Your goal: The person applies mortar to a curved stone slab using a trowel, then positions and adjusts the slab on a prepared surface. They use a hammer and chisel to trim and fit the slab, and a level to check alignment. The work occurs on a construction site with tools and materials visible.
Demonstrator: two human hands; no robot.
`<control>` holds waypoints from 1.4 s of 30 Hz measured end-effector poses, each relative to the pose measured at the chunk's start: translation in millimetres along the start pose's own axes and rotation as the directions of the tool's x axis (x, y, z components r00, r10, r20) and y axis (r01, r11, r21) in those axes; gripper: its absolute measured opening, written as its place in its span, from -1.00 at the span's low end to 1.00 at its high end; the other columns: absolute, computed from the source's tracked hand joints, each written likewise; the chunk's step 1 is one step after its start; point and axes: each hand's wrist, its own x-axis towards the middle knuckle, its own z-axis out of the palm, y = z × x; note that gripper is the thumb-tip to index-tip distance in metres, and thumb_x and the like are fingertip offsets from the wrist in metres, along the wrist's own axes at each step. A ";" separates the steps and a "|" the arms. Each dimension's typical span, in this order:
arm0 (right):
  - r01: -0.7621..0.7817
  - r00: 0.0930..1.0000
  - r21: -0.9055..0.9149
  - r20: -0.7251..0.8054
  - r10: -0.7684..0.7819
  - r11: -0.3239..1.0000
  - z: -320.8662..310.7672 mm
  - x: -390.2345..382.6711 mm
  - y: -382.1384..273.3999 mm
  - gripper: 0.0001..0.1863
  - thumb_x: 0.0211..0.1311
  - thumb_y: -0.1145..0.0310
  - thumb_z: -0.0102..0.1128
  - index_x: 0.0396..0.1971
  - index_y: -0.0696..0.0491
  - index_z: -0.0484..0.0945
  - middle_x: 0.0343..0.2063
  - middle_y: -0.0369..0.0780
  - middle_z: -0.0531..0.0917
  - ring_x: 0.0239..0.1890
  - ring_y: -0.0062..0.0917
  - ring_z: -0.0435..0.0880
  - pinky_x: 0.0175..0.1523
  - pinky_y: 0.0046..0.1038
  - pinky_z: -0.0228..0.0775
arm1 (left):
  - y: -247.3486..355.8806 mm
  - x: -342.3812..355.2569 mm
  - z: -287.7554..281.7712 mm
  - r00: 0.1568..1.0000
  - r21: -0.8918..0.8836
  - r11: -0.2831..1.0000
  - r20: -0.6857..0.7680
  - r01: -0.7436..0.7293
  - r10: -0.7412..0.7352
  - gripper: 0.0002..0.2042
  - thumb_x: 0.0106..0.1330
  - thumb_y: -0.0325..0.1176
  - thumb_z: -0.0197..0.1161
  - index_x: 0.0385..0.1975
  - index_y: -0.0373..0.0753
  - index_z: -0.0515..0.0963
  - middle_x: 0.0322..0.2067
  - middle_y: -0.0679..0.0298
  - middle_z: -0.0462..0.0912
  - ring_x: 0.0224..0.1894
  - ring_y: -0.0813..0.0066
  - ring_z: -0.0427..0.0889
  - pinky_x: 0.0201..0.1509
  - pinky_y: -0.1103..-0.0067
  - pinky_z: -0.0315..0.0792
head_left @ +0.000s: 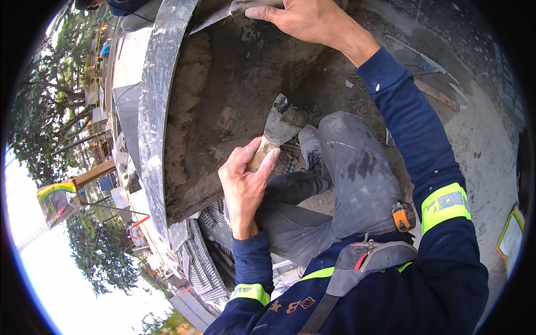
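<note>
My left hand (244, 181) is closed around the handle of a putty knife (279, 125), its broad metal blade smeared with wet grey mortar. At the upper edge, my right hand (315, 22) grips a second flat-bladed scraper (215, 19). That blade lies against the top of a brown, mortar-coated wall surface (223, 111), close to a long grey edge strip (152, 106). The upper frame edge cuts off part of the right hand. Patches of the coating look rough and damp.
My bent knee (357, 145) and shoe (310, 146) are close to the wall. Ribbed grey material (195, 251) lies at its lower end. Debris strips (438, 95) lie on the dusty floor at right. A person's leg (139, 17) shows at upper left.
</note>
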 end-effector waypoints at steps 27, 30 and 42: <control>-0.157 0.988 0.159 0.035 0.154 0.975 -23.8 6.7 19.9 -0.73 0.43 0.39 0.39 0.05 0.15 0.75 -0.19 -0.18 0.74 -0.12 -0.45 0.75 0.03 -0.44 0.56 | -3.5 -1.9 3.3 0.998 -0.050 0.996 -0.010 0.069 -0.070 -0.65 0.23 -0.42 0.60 0.00 -0.37 0.76 -0.38 0.25 0.71 -0.35 0.62 0.62 -0.23 0.63 0.49; -0.335 0.942 0.306 0.089 0.324 0.891 -40.1 -11.4 13.2 -0.63 0.48 0.39 0.34 0.23 0.04 0.67 0.06 -0.16 0.72 0.06 -0.47 0.74 0.17 -0.43 0.56 | -6.9 2.6 5.4 0.996 -0.180 0.980 -0.011 0.084 -0.087 -0.64 0.28 -0.42 0.57 0.04 -0.39 0.74 -0.35 0.29 0.72 -0.33 0.63 0.63 -0.21 0.65 0.50; -0.254 0.857 0.096 0.484 0.178 0.963 -90.9 -22.0 -107.6 -0.55 0.23 0.59 0.42 0.13 -0.02 0.77 -0.04 -0.27 0.69 0.00 -0.44 0.72 0.11 -0.39 0.61 | 1.5 23.6 -35.3 0.976 -0.778 0.606 0.216 0.164 0.014 -0.55 0.40 -0.16 0.46 0.13 -0.38 0.69 -0.25 0.20 0.79 -0.46 0.56 0.63 -0.36 0.63 0.47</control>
